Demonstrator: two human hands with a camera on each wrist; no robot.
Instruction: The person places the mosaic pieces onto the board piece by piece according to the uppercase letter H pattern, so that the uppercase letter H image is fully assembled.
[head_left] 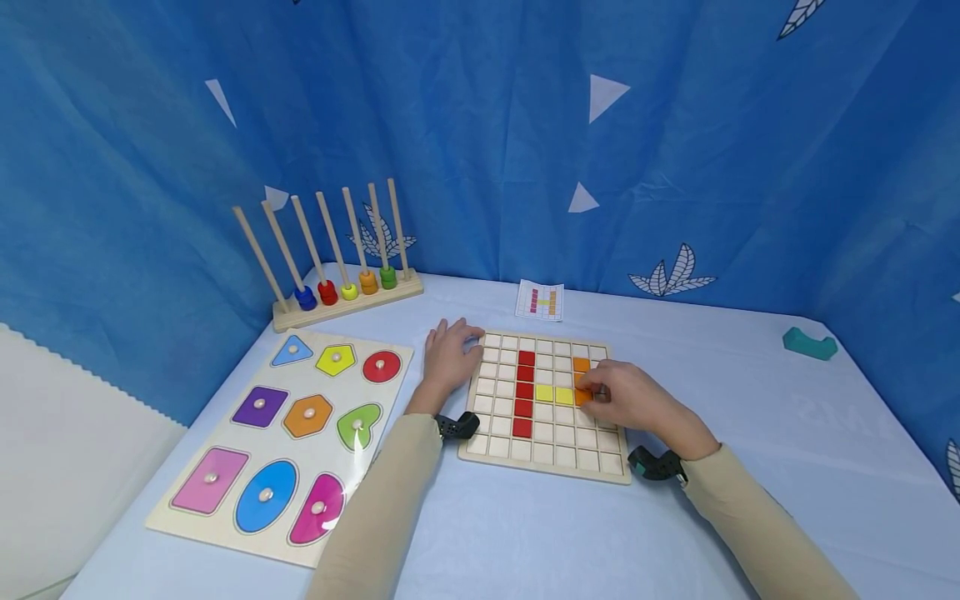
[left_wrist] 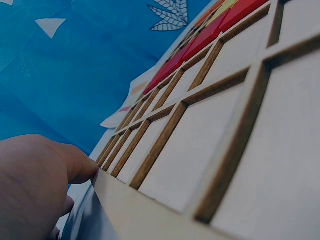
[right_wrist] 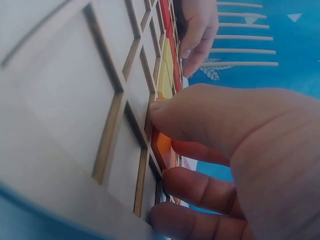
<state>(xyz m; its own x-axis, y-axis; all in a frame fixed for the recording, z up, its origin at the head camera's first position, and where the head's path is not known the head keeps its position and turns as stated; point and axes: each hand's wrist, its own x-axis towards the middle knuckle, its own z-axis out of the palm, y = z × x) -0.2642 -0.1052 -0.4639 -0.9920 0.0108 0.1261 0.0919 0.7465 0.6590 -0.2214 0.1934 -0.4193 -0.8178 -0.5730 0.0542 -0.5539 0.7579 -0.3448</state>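
A wooden grid board (head_left: pixel 545 472) lies on the table with a column of red square tiles (head_left: pixel 524 390), two yellow tiles (head_left: pixel 554 394) beside it, and orange tiles (head_left: pixel 581 365) on the right. My right hand (head_left: pixel 637 398) is over the right side of the board, with thumb and fingers bent around an orange tile (right_wrist: pixel 163 149) in the grid. Part of the orange column is hidden under those fingers. At the board's upper left edge, my left hand (head_left: pixel 448 358) rests with loosely bent fingers, its thumb touching the rim (left_wrist: pixel 107 187).
Behind the board lies a small pattern card (head_left: pixel 539 301). To the left are a shape puzzle board (head_left: pixel 397 354) with knobbed pieces and a wooden peg rack (head_left: pixel 348 308) with coloured rings. A teal curved block (head_left: pixel 810 343) sits at the far right.
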